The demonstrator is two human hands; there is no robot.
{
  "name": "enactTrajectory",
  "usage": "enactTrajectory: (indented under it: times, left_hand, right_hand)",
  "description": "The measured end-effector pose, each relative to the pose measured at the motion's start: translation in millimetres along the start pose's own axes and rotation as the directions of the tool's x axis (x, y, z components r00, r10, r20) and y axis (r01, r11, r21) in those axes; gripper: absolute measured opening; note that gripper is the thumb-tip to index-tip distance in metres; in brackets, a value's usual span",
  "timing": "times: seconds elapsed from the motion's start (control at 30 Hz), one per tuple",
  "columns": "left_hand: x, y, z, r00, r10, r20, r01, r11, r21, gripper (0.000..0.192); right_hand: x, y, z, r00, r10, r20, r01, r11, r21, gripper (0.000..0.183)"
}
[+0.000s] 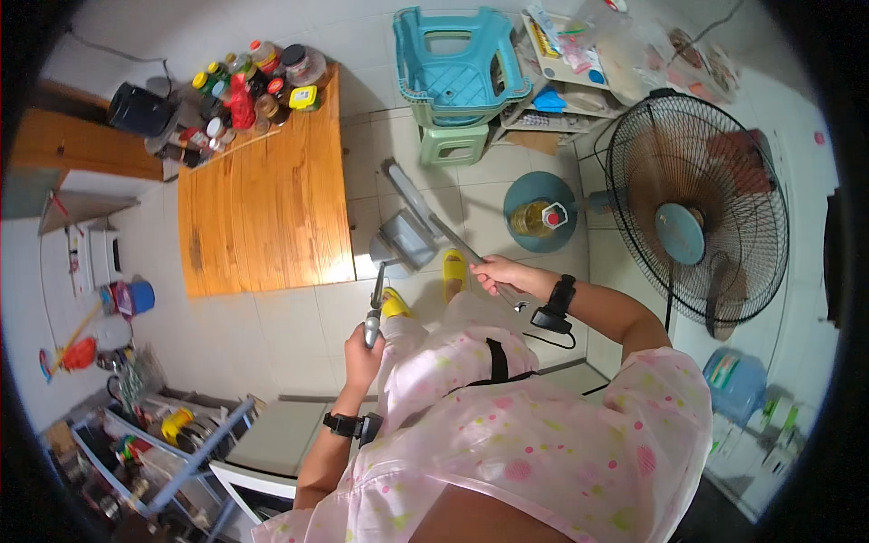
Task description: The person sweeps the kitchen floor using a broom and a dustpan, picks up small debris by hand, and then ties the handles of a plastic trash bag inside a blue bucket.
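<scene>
My left hand (364, 353) grips the handle of a grey long-handled dustpan (409, 239), whose pan rests on the tiled floor beside the wooden table. In my right hand (501, 274) is the grey handle of a broom (448, 232). The broom's pale head (407, 186) is on the floor, just beyond the dustpan and angled away to the upper left. Both tools are in front of my yellow slippers (453, 270). The bristles are too unclear to make out.
A wooden table (271, 217) with several bottles and jars (251, 95) stands at left. Stacked plastic stools (455, 81) and a shelf rack (560, 108) are along the far wall. At right are an oil jug (533, 218) on a fan's round base (519, 183) and the caged fan (699, 217).
</scene>
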State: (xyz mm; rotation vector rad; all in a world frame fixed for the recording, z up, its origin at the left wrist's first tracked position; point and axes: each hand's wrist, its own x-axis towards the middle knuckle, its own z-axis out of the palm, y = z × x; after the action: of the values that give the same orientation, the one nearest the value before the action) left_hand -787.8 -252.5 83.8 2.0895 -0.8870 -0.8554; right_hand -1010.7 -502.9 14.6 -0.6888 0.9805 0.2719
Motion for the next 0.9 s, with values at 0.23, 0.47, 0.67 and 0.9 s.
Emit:
enactTrajectory:
  times: [0.23,0.47,0.67,0.9]
  left_hand:
    - [-41,-25,29,0.948,-0.18,-0.261,0.145,0.978,-0.15,0.01]
    - [-62,-43,53,0.847,-0.38,-0.371,0.263,0.907,-0.33,0.011]
    - [-52,-44,64,0.772,-0.481,-0.415,0.35,0.867,-0.355,0.012]
    - [-40,-45,86,0.654,-0.572,-0.496,0.464,0.82,-0.335,0.012]
  right_hand:
    - [8,-38,-14,0.997,0.028,0.074,-0.02,0.994,-0.11,0.015]
    - [33,-49,13,0.997,-0.063,-0.033,0.057,0.986,-0.157,0.019]
    - [143,-89,-19,0.999,-0.021,0.031,0.023,0.997,-0.07,0.03]
    - [272,-137,-47,0.99,-0.063,-0.125,0.024,0.956,-0.294,0.023]
